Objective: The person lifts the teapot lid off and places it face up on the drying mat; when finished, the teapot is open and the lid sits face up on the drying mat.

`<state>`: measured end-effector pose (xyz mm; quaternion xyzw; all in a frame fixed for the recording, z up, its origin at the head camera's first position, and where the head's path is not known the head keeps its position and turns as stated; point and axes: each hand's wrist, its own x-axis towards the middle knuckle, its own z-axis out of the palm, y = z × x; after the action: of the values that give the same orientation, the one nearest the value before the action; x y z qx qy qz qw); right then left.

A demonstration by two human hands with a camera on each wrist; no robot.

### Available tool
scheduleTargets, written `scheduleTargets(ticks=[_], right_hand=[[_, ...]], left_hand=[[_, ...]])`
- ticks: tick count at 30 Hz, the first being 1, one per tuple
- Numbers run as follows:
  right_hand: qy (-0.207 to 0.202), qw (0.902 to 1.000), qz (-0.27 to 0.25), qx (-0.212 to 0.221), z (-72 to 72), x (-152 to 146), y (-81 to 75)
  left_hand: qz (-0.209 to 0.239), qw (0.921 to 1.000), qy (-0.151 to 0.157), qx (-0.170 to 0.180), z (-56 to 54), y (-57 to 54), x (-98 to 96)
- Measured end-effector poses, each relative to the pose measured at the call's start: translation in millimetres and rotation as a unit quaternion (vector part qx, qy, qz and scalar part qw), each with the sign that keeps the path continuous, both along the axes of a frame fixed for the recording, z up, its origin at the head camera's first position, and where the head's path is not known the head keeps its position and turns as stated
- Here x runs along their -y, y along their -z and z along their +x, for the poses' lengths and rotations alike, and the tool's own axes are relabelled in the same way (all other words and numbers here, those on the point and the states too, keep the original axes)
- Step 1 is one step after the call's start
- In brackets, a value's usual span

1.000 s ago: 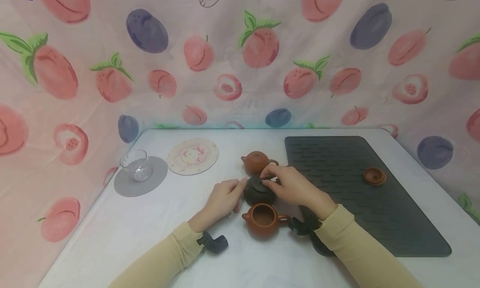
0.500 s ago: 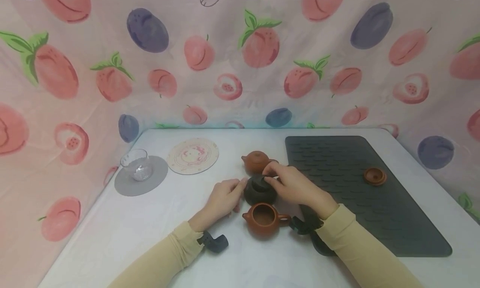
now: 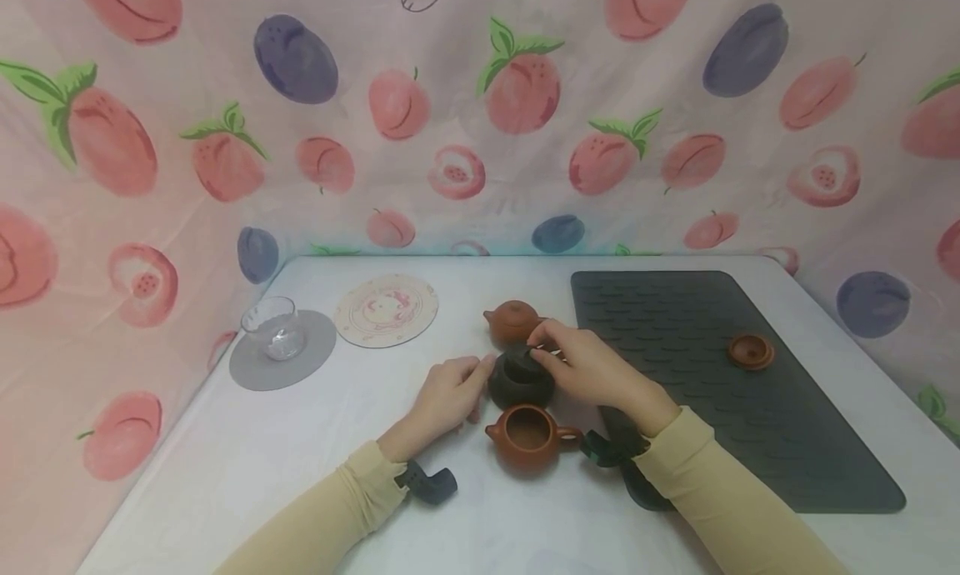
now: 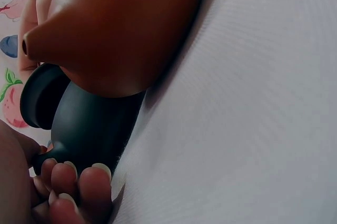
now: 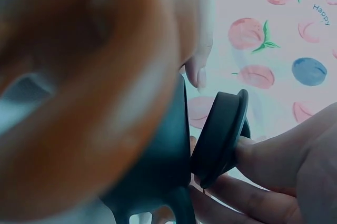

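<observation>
A small black teapot (image 3: 520, 393) stands between two reddish-brown ones. My left hand (image 3: 446, 396) is at its spout side; in the left wrist view its curled fingers (image 4: 95, 187) and thumb pinch the black spout. My right hand (image 3: 588, 371) holds the black lid (image 5: 218, 134) by its top, with thumb and fingers. The lid is tilted up, its lower edge close to the pot's rim. Toward me sits the near brown teapot (image 3: 527, 450), lidless, its hollow visible. Behind the black pot is the far brown teapot (image 3: 513, 321), lid on, its handle partly hidden by my right hand.
A dark ridged mat (image 3: 675, 350) covers the right side, bearing a small brown lid (image 3: 750, 352). At left, a glass cup (image 3: 273, 329) stands on a grey round coaster (image 3: 251, 375). Beside it lies a patterned round coaster (image 3: 386, 311). A fruit-print cloth (image 3: 495, 183) hangs behind the table.
My right hand has raised the black lid slightly and tipped it up off the pot's opening. The left hand and the other teapots have stayed in place.
</observation>
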<state>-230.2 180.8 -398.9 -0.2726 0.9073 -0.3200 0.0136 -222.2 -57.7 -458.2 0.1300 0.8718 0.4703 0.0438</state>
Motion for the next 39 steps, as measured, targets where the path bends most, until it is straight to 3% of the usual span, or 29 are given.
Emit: scheduleTargets(ticks=[39], right_hand=[[0.018,0.9993,-0.033,0.003,-1.4,-2.5,-2.2]], left_hand=[[-0.003,0.9999,0.011,-0.008,-0.3,-1.1,1.3]])
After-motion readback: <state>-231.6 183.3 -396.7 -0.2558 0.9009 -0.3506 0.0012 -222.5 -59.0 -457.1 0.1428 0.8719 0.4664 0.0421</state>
